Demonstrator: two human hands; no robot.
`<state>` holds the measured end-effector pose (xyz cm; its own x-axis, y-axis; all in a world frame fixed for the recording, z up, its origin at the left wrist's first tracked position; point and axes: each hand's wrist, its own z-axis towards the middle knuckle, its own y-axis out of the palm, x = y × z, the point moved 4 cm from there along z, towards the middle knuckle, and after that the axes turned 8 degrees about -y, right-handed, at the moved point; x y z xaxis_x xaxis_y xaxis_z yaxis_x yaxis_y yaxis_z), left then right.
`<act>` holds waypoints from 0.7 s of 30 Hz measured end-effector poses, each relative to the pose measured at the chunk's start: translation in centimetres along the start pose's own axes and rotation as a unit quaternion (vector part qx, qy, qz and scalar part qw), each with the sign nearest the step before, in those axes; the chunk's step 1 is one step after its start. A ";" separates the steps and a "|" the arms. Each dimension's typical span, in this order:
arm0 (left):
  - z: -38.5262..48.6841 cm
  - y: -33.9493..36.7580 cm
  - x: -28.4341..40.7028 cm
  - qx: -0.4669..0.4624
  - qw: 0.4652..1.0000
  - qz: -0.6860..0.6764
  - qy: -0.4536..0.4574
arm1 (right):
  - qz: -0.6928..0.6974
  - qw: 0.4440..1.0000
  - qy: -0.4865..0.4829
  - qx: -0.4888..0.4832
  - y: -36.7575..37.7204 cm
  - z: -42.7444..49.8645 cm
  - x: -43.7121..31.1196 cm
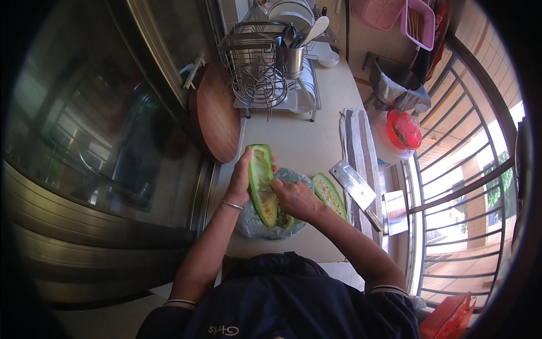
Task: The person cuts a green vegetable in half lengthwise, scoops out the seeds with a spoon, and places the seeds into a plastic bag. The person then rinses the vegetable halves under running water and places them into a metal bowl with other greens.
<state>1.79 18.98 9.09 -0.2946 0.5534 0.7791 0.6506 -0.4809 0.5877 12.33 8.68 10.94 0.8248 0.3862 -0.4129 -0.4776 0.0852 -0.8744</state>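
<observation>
My left hand (pixel 239 180) holds a halved green gourd (pixel 261 165) from its left side, with fingertips showing on the far edge. The upper part of its hollow is pale and scraped; pulp and seeds remain in the lower part. My right hand (pixel 296 199) is closed at the hollow's right edge around a small utensil, mostly hidden by the fingers. Below both hands lies a bowl lined with a clear plastic bag (pixel 254 226), with gourd scraps inside. Another gourd half (pixel 329 195), full of pale seeds, rests cut face up to the right.
A cleaver (pixel 353 184) lies on a striped cloth (pixel 360 140) at right. A metal dish rack (pixel 262 80) with plates and a utensil holder (pixel 294 61) stands at the back. A round wooden board (pixel 218 114) leans at left. Barred windows (pixel 461 190) line the right.
</observation>
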 end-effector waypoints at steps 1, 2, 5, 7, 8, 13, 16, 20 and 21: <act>0.1 0.0 0.0 -0.009 1.000 -0.003 -0.005 | -0.005 1.000 -0.011 0.003 -0.1 -0.1 0.0; 0.2 0.0 0.0 -0.019 1.000 -0.006 -0.009 | -0.011 1.000 -0.022 0.006 -0.3 -0.2 -0.1; 0.3 -0.1 0.1 -0.020 1.000 -0.002 -0.018 | -0.040 0.999 -0.028 0.014 -0.7 0.0 -0.3; 0.1 -0.1 0.2 -0.016 1.000 0.002 -0.009 | -0.030 0.999 0.027 0.008 -0.8 0.5 -0.3; 0.0 -0.1 0.2 -0.015 1.000 0.004 0.002 | -0.025 0.997 0.068 -0.006 -0.9 0.8 -0.2; -0.6 0.4 0.2 -0.011 0.995 0.069 0.073 | -0.057 0.991 0.113 0.038 -1.7 2.2 -1.2; -0.7 0.5 0.3 -0.011 0.995 0.070 0.068 | -0.096 0.991 0.085 0.042 -1.7 2.3 -1.9; -0.3 0.3 1.0 -0.011 0.999 0.040 0.025 | -0.136 0.990 0.029 0.010 -0.8 1.8 -2.6; -0.2 0.4 1.1 -0.012 0.999 0.024 0.017 | -0.130 0.991 0.029 0.007 -0.7 1.6 -2.5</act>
<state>1.58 19.32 10.21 -0.2866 0.5058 0.8137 0.6477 -0.5235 0.5536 10.07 9.12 13.00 0.9364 0.2954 -0.1894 -0.2513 0.1880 -0.9495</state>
